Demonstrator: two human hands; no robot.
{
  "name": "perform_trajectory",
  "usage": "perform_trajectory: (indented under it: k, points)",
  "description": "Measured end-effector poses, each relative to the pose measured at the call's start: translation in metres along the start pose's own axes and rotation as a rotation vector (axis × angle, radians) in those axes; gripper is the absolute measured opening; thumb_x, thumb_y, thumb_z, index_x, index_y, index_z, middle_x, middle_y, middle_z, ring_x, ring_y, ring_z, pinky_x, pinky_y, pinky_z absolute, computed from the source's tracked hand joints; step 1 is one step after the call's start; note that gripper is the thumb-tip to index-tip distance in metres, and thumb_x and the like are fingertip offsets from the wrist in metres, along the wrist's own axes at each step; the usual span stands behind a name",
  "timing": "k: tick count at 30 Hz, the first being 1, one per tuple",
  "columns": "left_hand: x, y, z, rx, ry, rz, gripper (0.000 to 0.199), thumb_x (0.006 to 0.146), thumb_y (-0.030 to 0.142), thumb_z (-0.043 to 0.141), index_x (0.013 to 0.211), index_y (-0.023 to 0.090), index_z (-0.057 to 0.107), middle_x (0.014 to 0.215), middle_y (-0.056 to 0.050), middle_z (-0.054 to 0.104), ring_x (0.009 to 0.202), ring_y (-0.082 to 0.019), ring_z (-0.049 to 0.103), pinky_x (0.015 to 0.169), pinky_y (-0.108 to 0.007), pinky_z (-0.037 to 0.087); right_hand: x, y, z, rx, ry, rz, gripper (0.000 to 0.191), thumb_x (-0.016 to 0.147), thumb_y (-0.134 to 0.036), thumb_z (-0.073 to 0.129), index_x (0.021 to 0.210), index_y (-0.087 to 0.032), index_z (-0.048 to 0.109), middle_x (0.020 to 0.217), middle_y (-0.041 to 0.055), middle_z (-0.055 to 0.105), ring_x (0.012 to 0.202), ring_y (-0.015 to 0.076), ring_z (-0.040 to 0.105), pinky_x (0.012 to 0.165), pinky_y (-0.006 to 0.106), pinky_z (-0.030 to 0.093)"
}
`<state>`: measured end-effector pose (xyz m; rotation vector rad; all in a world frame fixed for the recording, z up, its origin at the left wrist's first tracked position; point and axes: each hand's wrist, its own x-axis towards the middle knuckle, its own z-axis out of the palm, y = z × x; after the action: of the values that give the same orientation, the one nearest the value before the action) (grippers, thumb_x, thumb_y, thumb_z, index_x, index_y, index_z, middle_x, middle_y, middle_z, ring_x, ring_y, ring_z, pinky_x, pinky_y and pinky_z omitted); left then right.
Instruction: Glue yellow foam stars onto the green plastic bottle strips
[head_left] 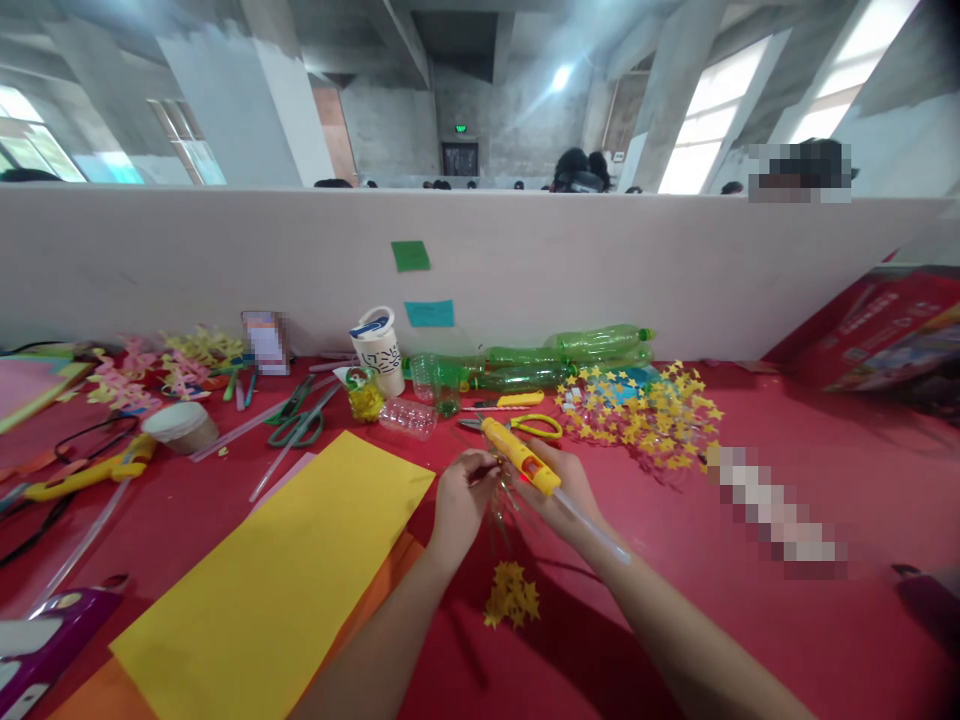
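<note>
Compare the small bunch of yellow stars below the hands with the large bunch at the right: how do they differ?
The small bunch has fewer stars, packed close; the large bunch has many, spread wide. The small bunch's stems reach the left hand; the large bunch is farther back. Both have yellow stars.

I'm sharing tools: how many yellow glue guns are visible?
2: one glue gun in the right hand, a second on the table at left. Others may be hidden.

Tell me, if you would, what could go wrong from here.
The glue gun in the right hand is close to the left hand; if hot, a slip might burn it. The thin strands between the left hand and the stars below could perhaps tangle or bend.
</note>
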<state>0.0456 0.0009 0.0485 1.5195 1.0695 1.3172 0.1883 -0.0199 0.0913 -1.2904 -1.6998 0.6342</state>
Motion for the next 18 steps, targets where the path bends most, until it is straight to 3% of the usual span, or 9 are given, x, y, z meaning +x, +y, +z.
perform_trajectory:
  k: [7, 14, 18]
  points:
    - [0.0016, -0.0047, -0.001, -0.137, 0.066, -0.09, 0.008, 0.068, 0.022, 0.064, 0.073, 0.016, 0.062, 0.076, -0.002, 0.058, 0.073, -0.015, 0.055, 0.068, -0.024, 0.043, 0.0015, -0.0015, -0.0051, 0.045, 0.064, -0.027, 0.009, 0.075, -0.026, 0.052, 0.077, -0.017, 0.055, 0.064, 0.0002, 0.054, 0.056, 0.0128, 0.048, 0.05, 0.021, 0.034]
    - [0.0032, -0.0082, -0.0002, -0.221, 0.016, -0.126, 0.01, 0.069, 0.024, 0.064, 0.074, 0.015, 0.066, 0.075, -0.003, 0.06, 0.072, -0.015, 0.055, 0.068, -0.025, 0.044, 0.0025, 0.0034, -0.0038, -0.029, -0.017, -0.056, 0.018, 0.073, -0.026, 0.055, 0.062, -0.019, 0.042, 0.055, -0.005, 0.041, 0.049, 0.0093, 0.039, 0.046, 0.02, 0.028]
    - [0.0034, -0.007, -0.0009, -0.247, 0.011, -0.149, 0.01, 0.068, 0.024, 0.066, 0.074, 0.016, 0.066, 0.076, -0.002, 0.061, 0.075, -0.015, 0.056, 0.07, -0.025, 0.044, 0.0027, 0.0072, -0.0015, -0.039, -0.023, -0.038, 0.01, 0.073, -0.024, 0.053, 0.068, -0.018, 0.047, 0.059, -0.0033, 0.047, 0.051, 0.0101, 0.041, 0.047, 0.02, 0.029]
